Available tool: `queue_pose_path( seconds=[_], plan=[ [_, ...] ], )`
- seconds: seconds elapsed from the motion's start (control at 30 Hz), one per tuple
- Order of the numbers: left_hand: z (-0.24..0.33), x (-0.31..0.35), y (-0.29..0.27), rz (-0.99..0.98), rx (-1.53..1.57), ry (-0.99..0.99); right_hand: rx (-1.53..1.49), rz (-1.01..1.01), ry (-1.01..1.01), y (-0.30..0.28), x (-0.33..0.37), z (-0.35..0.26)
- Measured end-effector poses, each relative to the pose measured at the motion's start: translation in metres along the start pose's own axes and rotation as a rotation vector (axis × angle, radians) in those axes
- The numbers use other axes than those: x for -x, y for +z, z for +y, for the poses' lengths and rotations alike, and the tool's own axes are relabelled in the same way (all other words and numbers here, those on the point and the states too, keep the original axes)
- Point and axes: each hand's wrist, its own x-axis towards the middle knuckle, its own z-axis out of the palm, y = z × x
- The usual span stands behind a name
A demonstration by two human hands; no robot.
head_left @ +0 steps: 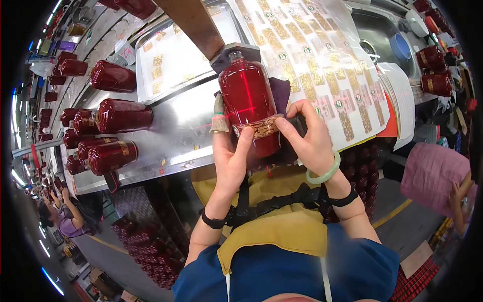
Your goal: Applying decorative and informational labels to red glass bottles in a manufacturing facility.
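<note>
A dark red glass bottle point(245, 93) lies in front of me, its neck pointing away and a red laser cross across its body. Near its base a gold patterned decal point(263, 129) wraps over the glass. My left hand point(229, 158) grips the bottle's left side, thumb pressed on the decal's left end; a fingertip cover is on one finger. On the other side, my right hand point(313, 143) is closed, thumb and index finger at the decal's right end. A dark cloth point(279, 92) lies beneath the bottle.
Sheets of gold decals point(302, 55) lie to the right, near a sink point(375, 38) with a blue bowl point(400, 47). A white tray point(173, 55) is behind. Several red bottles point(123, 116) stand at left. A metal arm point(193, 25) rises beyond the bottle. Other people work at both sides.
</note>
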Motion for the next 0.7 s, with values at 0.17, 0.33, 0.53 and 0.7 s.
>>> queue_pose_path(
  seconds=[0.17, 0.33, 0.53, 0.7],
  plan=[
    [0.0, 0.0, 0.0, -0.017, -0.001, -0.012, -0.007, -0.02, 0.028, -0.002, -0.002, -0.001],
    [-0.002, 0.0, -0.001, -0.021, -0.015, 0.003, -0.012, -0.035, 0.022, -0.003, 0.001, -0.002],
    [-0.002, 0.001, 0.002, -0.004, -0.054, 0.0, 0.046, 0.007, -0.056, -0.007, -0.003, 0.012],
    [-0.004, 0.001, 0.003, 0.019, -0.096, 0.028, -0.023, 0.202, -0.101, -0.012, -0.003, 0.019]
  ],
)
